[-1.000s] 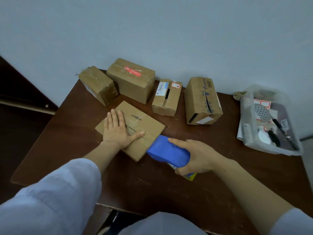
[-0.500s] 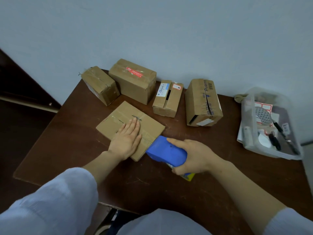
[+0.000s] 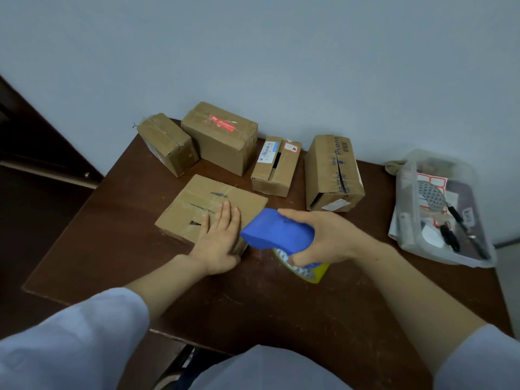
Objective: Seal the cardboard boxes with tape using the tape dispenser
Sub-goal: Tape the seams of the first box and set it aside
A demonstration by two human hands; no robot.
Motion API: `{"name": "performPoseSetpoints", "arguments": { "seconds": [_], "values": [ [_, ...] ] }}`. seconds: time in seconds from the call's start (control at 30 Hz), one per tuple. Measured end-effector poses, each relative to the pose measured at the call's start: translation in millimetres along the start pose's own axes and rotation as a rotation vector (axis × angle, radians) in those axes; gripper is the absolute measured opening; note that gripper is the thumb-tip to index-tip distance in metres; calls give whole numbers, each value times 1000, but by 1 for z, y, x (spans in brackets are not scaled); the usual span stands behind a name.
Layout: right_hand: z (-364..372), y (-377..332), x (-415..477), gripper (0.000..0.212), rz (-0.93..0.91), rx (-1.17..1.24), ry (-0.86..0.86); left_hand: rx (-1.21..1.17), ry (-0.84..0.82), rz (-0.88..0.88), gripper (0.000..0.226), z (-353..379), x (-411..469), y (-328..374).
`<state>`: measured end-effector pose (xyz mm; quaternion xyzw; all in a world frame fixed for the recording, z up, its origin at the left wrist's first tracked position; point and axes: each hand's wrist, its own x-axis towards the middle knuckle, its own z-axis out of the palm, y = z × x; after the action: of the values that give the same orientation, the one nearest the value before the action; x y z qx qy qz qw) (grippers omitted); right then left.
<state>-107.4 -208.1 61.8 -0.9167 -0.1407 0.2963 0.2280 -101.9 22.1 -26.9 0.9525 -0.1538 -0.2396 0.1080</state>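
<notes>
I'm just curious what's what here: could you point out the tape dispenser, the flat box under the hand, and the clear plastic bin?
tape dispenser (image 3: 277, 230): head view, on its blue body.
flat box (image 3: 197, 201): head view, on its bare top.
plastic bin (image 3: 405, 192): head view, on its left wall.

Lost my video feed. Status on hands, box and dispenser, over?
Left hand flat on the flat box. Right hand grips the blue tape dispenser, nose at the box's near right corner. Four other boxes behind, none in the way.
</notes>
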Motion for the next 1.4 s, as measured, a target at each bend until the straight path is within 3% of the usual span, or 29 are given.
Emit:
{"name": "performPoseSetpoints", "arguments": {
  "seconds": [0.1,0.17,0.23,0.53,0.7,0.83,1.07,1.4],
  "values": [
    [-44,-23,-7,86,-71,-10,16,-385,17,28,100,-45,-2,-3],
    [-76,-43,-9,82,-114,9,59,-722,55,24,73,-72,-5,-6],
    [-99,-63,-7,77,-138,43,105,-864,87,27,48,-85,-9,-9],
    [-94,-96,20,80,-161,-50,155,-958,284,15,32,-102,-9,-27],
    [-89,-90,21,84,-161,-82,131,-933,276,22,50,-102,-6,-41],
    [-82,-89,28,84,-154,-84,142,-869,333,21,48,-101,-3,-44],
    [-71,-106,58,90,-192,37,226,-1033,473,-121,26,-125,-7,-55],
    [-53,-92,50,94,-217,27,258,-1111,499,-218,34,-132,0,-81]
  ]
}}
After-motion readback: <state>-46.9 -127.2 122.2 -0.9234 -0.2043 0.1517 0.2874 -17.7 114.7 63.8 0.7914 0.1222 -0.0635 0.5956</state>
